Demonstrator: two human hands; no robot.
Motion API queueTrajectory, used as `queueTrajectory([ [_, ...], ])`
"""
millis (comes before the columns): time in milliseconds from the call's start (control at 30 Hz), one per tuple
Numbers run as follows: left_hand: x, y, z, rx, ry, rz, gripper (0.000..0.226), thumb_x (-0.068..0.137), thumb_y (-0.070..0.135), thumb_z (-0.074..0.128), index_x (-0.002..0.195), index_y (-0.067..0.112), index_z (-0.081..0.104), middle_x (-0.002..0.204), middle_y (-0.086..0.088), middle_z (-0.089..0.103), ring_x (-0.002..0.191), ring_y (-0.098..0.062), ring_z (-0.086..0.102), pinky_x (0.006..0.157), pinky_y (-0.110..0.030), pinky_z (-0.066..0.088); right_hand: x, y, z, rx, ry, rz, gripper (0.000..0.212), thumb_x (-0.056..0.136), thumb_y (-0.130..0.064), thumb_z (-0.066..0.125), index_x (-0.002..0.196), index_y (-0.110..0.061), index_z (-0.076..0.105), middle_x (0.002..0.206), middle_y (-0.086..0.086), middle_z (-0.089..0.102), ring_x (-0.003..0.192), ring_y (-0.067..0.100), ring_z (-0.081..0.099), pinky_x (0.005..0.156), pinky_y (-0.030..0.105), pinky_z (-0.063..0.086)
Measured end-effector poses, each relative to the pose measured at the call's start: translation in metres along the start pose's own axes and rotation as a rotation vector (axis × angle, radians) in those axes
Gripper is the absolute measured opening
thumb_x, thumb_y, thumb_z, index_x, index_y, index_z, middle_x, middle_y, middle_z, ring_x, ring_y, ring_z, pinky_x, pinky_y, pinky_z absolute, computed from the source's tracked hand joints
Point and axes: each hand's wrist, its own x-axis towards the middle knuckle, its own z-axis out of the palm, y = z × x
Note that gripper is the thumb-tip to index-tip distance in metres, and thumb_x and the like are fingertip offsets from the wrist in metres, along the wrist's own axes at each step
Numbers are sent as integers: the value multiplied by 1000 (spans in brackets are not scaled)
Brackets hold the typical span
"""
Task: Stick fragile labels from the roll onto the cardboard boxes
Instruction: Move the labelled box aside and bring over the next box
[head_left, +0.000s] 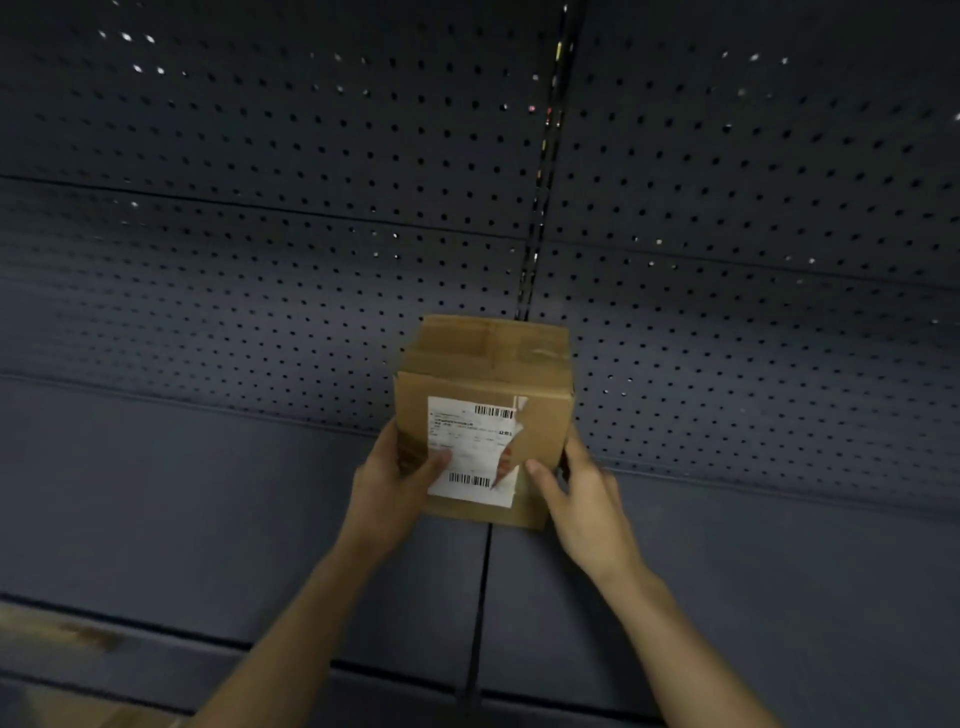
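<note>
A small brown cardboard box (540, 431) is held up in front of a dark pegboard wall, gripped from both sides. My left hand (389, 488) holds its left side, thumb pressed on a white shipping label (467, 452) with barcodes, torn along its right edge. My right hand (582, 499) grips the box's right side, thumb on the front face. Tape remnants show on the box top. No label roll is in view.
A dark perforated metal back panel (260, 234) fills the view, split by a vertical slotted upright (540, 197). Below it runs a plain dark shelf surface (182, 493). A blurred brown edge (62, 634) shows at the lower left.
</note>
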Motion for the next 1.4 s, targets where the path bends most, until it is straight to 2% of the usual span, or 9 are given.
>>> queueTrajectory([
  [267,-24,20,31,0,-21,129,35,90,36,67,124,32,59,97,24,71,89,13,63,70,-4,48,-45,8,-34,20,181,55,56,96,-46,55,147,-37,34,105,7,72,97,17,67,90,40,56],
  [333,-29,30,47,5,-66,171,36,90,39,66,124,34,58,101,24,70,92,14,62,70,-1,44,-59,15,-52,16,246,76,52,95,-44,57,144,-37,39,103,5,72,97,16,67,88,34,56],
  [467,-42,51,88,-19,-186,246,39,89,45,64,127,38,55,111,25,69,102,7,64,89,-19,52,-89,29,-93,6,360,127,46,96,-37,60,139,-37,46,105,-18,71,97,-3,64,77,4,45],
  [633,-66,71,145,-98,-312,305,37,89,40,68,125,35,59,111,24,70,105,2,66,94,-35,55,-130,50,-143,-29,474,191,47,96,-37,59,141,-40,44,110,-26,69,104,-8,62,85,12,48],
  [800,-96,89,204,-91,-385,338,36,87,40,70,121,32,60,107,23,71,102,2,67,91,-36,56,-166,84,-187,-65,575,246,51,97,-36,58,145,-41,40,111,-26,69,101,-2,65,88,25,53],
  [1000,-119,105,266,-94,-405,312,29,86,33,73,114,32,62,101,26,72,95,6,67,86,-34,58,-180,134,-231,-49,586,248,49,99,-33,57,144,-40,40,105,-34,66,97,-18,59,78,3,44],
  [1133,-127,117,297,-73,-381,281,29,86,32,73,114,33,63,101,27,71,95,9,66,86,-27,57,-173,166,-256,1,539,231,50,99,-31,56,145,-41,39,110,-29,68,104,-6,63,85,18,51],
  [1300,-130,128,326,-31,-311,226,25,87,35,71,108,42,61,95,35,68,93,12,64,81,-18,52,-153,197,-284,-7,474,225,52,98,-33,57,146,-42,38,99,-25,68,92,-1,62,73,4,42],
  [1400,-129,128,336,-6,-243,223,32,88,33,72,118,32,62,100,28,69,93,12,64,80,-15,53,-138,210,-292,10,423,197,54,98,-33,58,147,-41,37,103,-13,73,93,8,65,74,16,45],
])
